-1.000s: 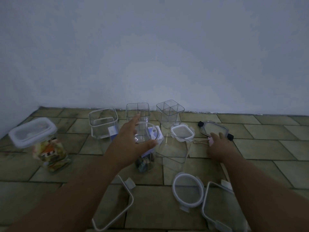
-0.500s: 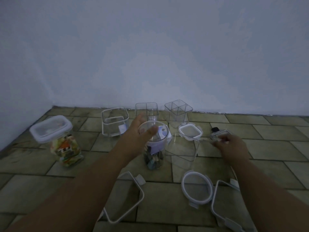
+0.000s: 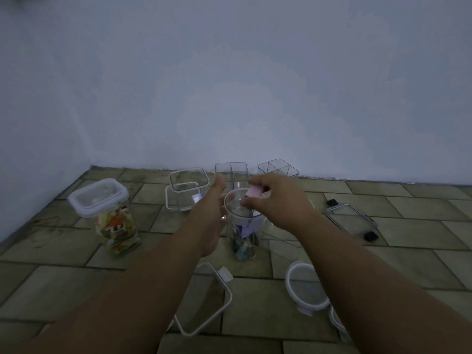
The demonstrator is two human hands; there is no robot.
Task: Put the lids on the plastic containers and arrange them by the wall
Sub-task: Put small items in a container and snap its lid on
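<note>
A tall round clear jar with small items at its bottom stands on the floor in the middle. My left hand holds its left side near the rim. My right hand pinches a small pink clip just above the jar's open mouth. A lidded container with colourful contents stands at the left. An open square container and two divided ones stand by the wall. Loose lids lie around: a round white lid, a square white lid, and a lid with black clips.
The pale wall meets the tiled floor just behind the containers, with a corner at the left. Another lid peeks out under my right forearm. A clear square container behind my right hand is mostly hidden.
My right hand picked the pink clip off the floor by the black-clipped lid and carried it left over the jar. My left hand slid from the jar's top to its side.
</note>
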